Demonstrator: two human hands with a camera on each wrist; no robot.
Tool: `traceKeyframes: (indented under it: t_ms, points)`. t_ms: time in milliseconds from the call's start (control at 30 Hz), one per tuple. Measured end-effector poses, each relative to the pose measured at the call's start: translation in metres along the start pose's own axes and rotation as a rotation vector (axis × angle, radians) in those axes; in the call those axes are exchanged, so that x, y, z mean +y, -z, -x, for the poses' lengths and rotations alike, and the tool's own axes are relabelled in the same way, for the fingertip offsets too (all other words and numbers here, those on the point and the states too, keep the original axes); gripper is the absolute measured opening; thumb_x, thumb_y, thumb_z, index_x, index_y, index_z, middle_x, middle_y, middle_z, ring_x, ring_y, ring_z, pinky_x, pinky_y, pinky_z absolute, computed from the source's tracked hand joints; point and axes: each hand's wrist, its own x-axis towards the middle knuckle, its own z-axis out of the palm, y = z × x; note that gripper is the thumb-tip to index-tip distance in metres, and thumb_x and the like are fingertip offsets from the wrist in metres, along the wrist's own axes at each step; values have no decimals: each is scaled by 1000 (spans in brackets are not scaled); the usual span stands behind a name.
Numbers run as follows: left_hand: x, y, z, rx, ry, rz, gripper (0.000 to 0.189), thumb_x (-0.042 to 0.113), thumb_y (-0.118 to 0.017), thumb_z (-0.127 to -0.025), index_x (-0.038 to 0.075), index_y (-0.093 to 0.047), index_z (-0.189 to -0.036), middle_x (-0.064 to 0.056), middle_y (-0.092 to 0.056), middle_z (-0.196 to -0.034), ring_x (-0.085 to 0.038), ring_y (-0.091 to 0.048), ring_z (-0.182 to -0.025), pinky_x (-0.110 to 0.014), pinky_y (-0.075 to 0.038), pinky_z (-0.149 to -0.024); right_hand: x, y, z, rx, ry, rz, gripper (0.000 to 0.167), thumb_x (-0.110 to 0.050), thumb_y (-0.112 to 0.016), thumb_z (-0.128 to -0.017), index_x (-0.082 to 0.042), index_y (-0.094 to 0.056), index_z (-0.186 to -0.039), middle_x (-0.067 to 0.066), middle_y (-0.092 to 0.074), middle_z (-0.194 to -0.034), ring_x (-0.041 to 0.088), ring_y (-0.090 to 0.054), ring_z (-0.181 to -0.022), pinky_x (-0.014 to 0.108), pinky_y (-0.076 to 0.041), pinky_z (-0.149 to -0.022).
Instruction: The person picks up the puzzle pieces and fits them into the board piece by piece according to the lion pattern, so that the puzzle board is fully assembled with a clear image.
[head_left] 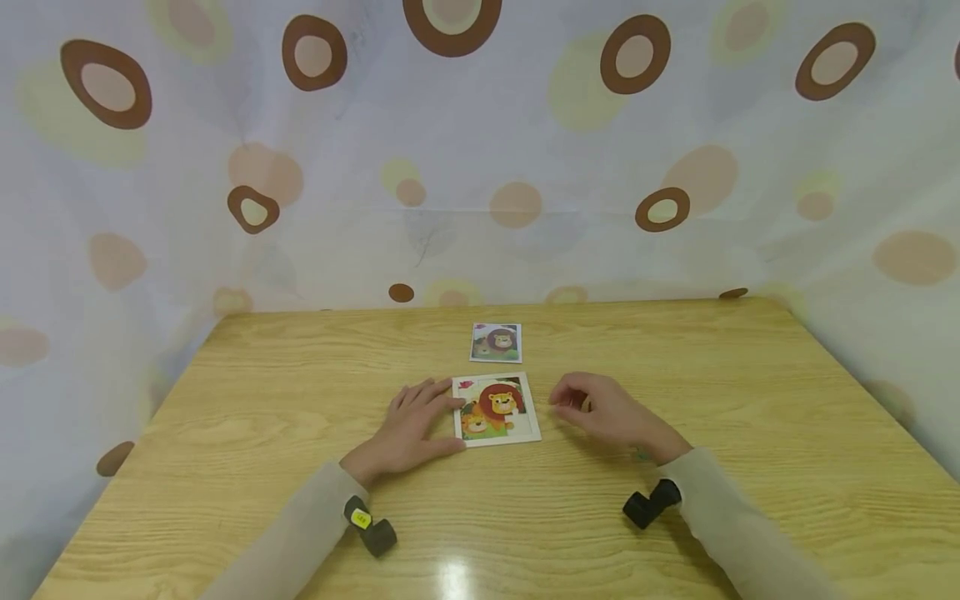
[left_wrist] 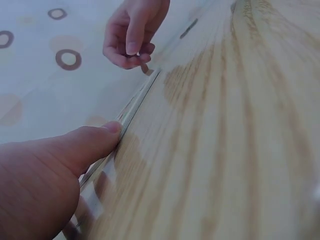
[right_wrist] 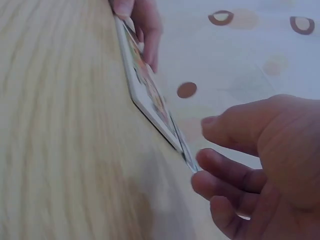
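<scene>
A small jigsaw puzzle (head_left: 497, 404) in a white frame lies flat on the wooden table, picturing a lion and a cub. A pale blank patch shows at the picture's lower right. My left hand (head_left: 416, 425) rests at the frame's left side, fingers spread, the thumb touching the near edge by the corner and a fingertip over the left border. Just right of the frame, apart from it in the head view, hovers my right hand (head_left: 603, 410); its fingers are loosely bent. In the right wrist view, a gap separates the thumb (right_wrist: 235, 122) from the fingers, with nothing seen between.
Behind the puzzle lies a card (head_left: 496, 342) with a similar lion picture. A small greenish item (head_left: 641, 454), too unclear to name, is partly under my right wrist. Spotted cloth (head_left: 465, 242) hangs along the table's back and sides.
</scene>
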Motion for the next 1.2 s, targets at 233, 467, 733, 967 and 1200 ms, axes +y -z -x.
traceKeyframes:
  t_ms: [233, 467, 733, 967, 1200]
  points:
    - [0, 1, 1, -1, -3, 6, 56, 43, -65, -89, 17, -52, -137, -13, -30, -156, -40, -16, -146, -63, -5, -114, 11, 24, 20, -102, -66, -22, 14, -5, -64, -91, -2, -62, -105, 5, -61, -90, 6, -54, -65, 24, -49, -52]
    - [-1, 3, -1, -3, -11, -21, 57, 43, -64, -90, 17, -50, -139, -12, -29, -156, -39, -17, -146, -63, -6, -114, 21, 42, 35, -152, -85, -5, 29, -14, -72, -86, 0, -60, -109, 11, -61, -101, 10, -54, -80, 25, -51, -65]
    - [-1, -1, -1, -23, 3, -43, 59, 46, -60, -91, 19, -48, -141, -11, -27, -158, -39, -16, -146, -61, -6, -115, 30, 50, 44, -238, -94, 80, 44, -32, -81, -77, -5, -61, -106, 3, -53, -91, 9, -43, -75, 23, -41, -66]
    - [-1, -2, 0, -13, -8, -35, 57, 44, -61, -91, 17, -49, -140, -12, -29, -156, -40, -16, -145, -63, -7, -114, 26, 49, 45, -291, -88, 77, 40, -22, -83, -75, -5, -58, -101, -1, -51, -82, 3, -41, -69, 22, -41, -62]
    - [-2, -2, -1, -14, -8, -30, 57, 45, -61, -91, 18, -49, -140, -12, -28, -156, -39, -16, -146, -63, -6, -114, 17, 47, 45, -293, -159, 102, 37, -13, -82, -74, -6, -55, -97, -3, -53, -77, 2, -45, -65, 22, -43, -60]
